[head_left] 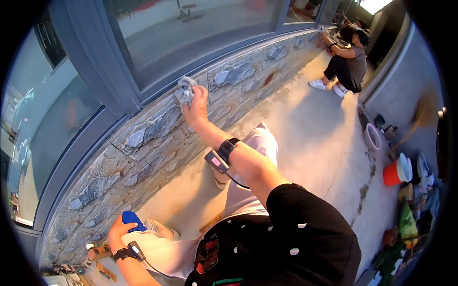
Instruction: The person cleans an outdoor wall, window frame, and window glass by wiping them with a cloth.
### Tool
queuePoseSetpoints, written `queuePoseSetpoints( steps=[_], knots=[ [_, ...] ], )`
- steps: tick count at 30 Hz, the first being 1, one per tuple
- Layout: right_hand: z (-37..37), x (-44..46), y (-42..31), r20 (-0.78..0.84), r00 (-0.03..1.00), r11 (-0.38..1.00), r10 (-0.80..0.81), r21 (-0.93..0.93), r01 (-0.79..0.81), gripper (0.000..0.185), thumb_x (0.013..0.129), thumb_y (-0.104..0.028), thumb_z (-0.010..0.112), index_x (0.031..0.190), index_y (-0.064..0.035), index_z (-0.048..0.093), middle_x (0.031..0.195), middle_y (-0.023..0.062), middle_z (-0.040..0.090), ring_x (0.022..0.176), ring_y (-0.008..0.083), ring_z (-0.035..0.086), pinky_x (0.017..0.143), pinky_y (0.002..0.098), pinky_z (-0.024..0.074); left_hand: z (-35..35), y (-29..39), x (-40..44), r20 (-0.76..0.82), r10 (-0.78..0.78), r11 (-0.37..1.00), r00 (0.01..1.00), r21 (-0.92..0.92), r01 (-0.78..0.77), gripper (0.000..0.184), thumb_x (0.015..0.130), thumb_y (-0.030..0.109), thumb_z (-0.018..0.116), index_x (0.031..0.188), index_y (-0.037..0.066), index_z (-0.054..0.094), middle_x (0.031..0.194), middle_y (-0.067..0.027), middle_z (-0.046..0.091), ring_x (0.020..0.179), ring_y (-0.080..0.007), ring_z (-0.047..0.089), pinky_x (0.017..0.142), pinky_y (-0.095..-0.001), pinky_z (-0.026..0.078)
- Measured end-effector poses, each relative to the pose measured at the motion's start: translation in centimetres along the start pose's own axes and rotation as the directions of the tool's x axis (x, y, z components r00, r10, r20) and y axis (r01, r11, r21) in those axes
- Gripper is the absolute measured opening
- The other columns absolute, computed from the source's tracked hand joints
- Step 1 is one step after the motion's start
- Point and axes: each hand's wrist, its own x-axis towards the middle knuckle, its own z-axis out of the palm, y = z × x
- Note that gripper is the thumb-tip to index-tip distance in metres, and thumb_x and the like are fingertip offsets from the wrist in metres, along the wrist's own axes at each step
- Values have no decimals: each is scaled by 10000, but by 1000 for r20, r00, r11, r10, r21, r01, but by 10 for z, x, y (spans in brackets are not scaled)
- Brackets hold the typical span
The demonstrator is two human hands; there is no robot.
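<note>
A crumpled grey rag (184,90) is bunched in my right hand (196,107), whose fingers are closed on it. It presses against the top of the stone-faced wall (162,126), just under the grey window frame (167,86). At lower left, my left hand (117,231) rests by my bent knee. Its fingers close on a bright blue cloth (133,220), partly hidden by the hand. Each forearm wears a black strap with a small wired box.
Another person (350,62) squats farther along the wall, an arm reaching toward it. To the right stand a pink basin (372,137), a red bucket (392,172), a broom (422,112) and piled items. Wooden pieces (106,271) and small objects lie at lower left.
</note>
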Motion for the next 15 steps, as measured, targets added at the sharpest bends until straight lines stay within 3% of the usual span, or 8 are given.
queuePoseSetpoints(
  steps=[2,4,5,7,10,11,12,15],
  knots=[
    [4,-28,-28,176,978,991,-115,87,100,559,620,67,647,1148,-27,490,1235,229,411,1114,425,445,961,459,409,2,17,-7,-77,46,999,996,29,-44,704,596,251,877,1181,11,569,1072,-138,669,970,-240,644,882,-369,506],
    [0,-36,-43,308,869,922,-387,154,356,405,661,37,630,1047,-62,555,1196,194,460,1076,391,486,922,454,433,5,34,-13,-116,72,997,991,23,-70,683,600,217,866,1175,2,566,1053,-136,671,947,-244,648,865,-368,508],
    [-2,-34,-42,297,874,923,-385,146,357,405,661,37,630,1047,-62,555,1196,194,460,1076,391,486,922,454,433,6,45,-17,-153,109,994,982,-15,-112,661,609,201,856,1172,7,568,1047,-136,672,937,-248,650,858,-368,508],
    [-8,-25,-37,395,743,837,-540,164,522,265,726,-22,598,981,-94,581,1162,161,491,1034,344,519,880,437,452,11,77,-36,-230,184,975,956,-78,-207,596,638,162,822,1156,9,569,1031,-133,672,912,-251,651,840,-359,506],
    [-24,-1,-16,394,759,844,-519,91,529,212,769,-79,576,977,-117,581,1149,149,502,1025,319,528,856,411,463,13,80,-40,-385,276,958,881,38,-284,569,652,139,805,1149,3,565,1021,-126,671,904,-245,645,833,-352,506],
    [-27,6,-4,338,828,890,-447,77,449,266,733,-11,595,983,-103,584,1137,155,503,1021,337,526,871,414,463,13,81,-44,-414,298,949,860,27,-315,604,659,111,790,1190,-21,534,1014,-128,665,909,-245,638,836,-353,502],
    [-33,15,11,332,829,889,-450,76,452,266,733,-11,595,983,-103,584,1137,155,503,1021,337,526,871,414,463,13,86,-52,-418,303,947,857,31,-320,604,659,111,790,1190,-21,534,1014,-128,665,909,-245,638,836,-353,502],
    [-49,30,56,151,982,993,-115,28,112,455,662,80,619,1085,-67,542,1178,184,458,1045,389,494,902,431,452,14,76,-76,-616,325,912,718,3,-411,678,703,72,760,1297,-45,453,1108,-158,619,984,-219,604,910,-333,467]
  ],
)
